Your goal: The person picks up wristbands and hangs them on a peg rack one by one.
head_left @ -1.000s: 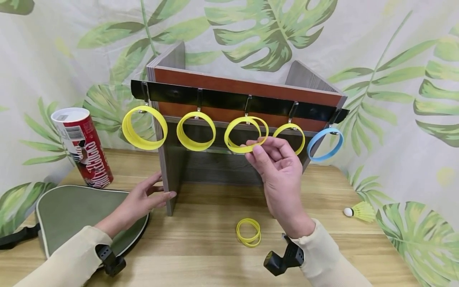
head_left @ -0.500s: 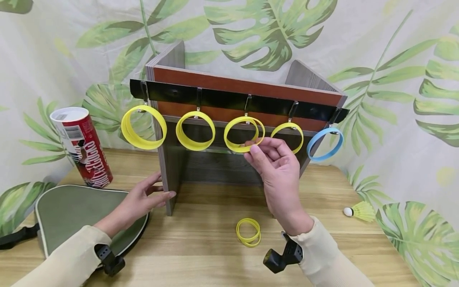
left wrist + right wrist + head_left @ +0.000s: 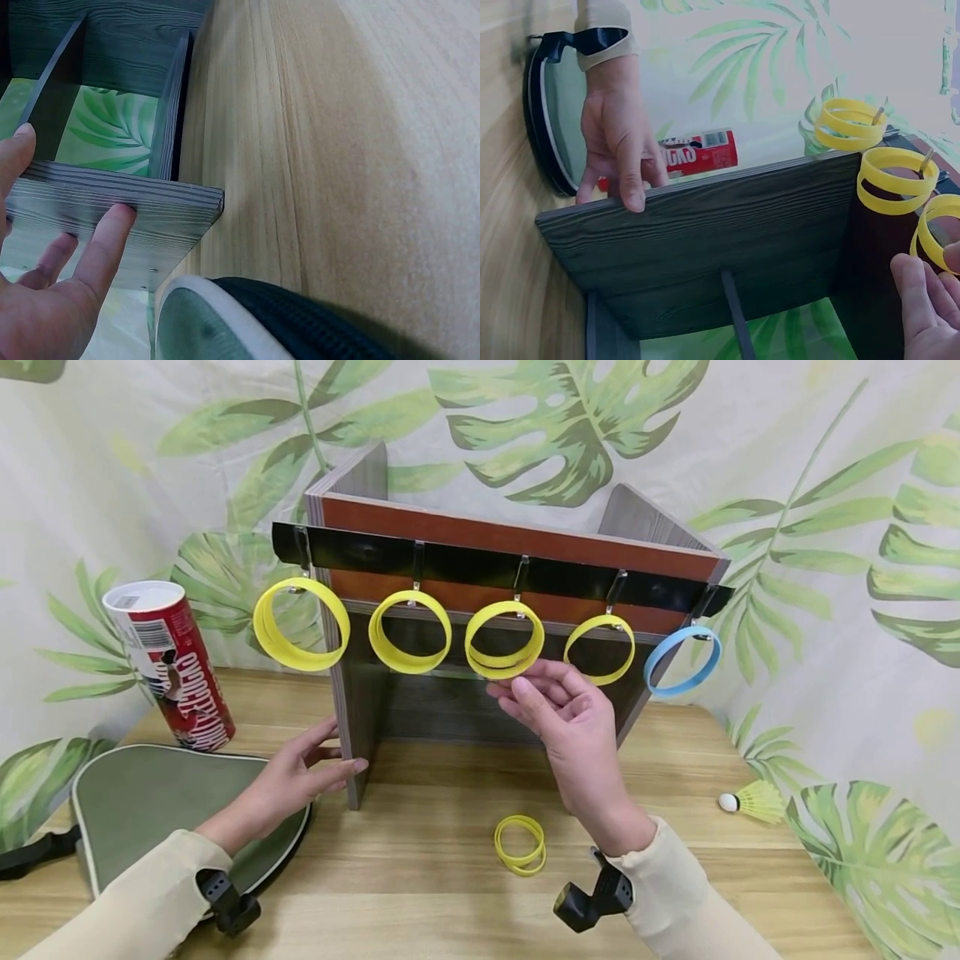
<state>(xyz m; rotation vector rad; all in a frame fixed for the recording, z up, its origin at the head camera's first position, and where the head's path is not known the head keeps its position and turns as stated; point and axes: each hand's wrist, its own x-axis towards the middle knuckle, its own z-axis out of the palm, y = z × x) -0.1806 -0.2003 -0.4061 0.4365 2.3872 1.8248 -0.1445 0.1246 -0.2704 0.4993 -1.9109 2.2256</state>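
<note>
Yellow wristbands (image 3: 504,641) hang from the third hook of a black strip (image 3: 465,560) on the front of a small grey wooden shelf. My right hand (image 3: 581,727) is just below them, fingers loosely bent, fingertips near or touching their lower rim; in the right wrist view the thumb overlaps that rim. My left hand (image 3: 292,781) holds the shelf's left side board (image 3: 120,191), thumb at the front edge and fingers against the outer face. Other yellow wristbands (image 3: 302,625) hang on neighbouring hooks, and a blue wristband (image 3: 682,662) is on the far right hook.
Two yellow wristbands (image 3: 520,845) lie overlapped on the wooden table (image 3: 420,877). A green bag (image 3: 172,802) with white piping lies at left, before a red and white can (image 3: 176,668). A yellow shuttlecock (image 3: 752,802) lies at right. Leaf-patterned cloth (image 3: 585,427) hangs behind.
The right hand has moved slightly left and down from the third hook. The wristband it pinched now hangs there beside the other one. The left hand has stayed on the side board.
</note>
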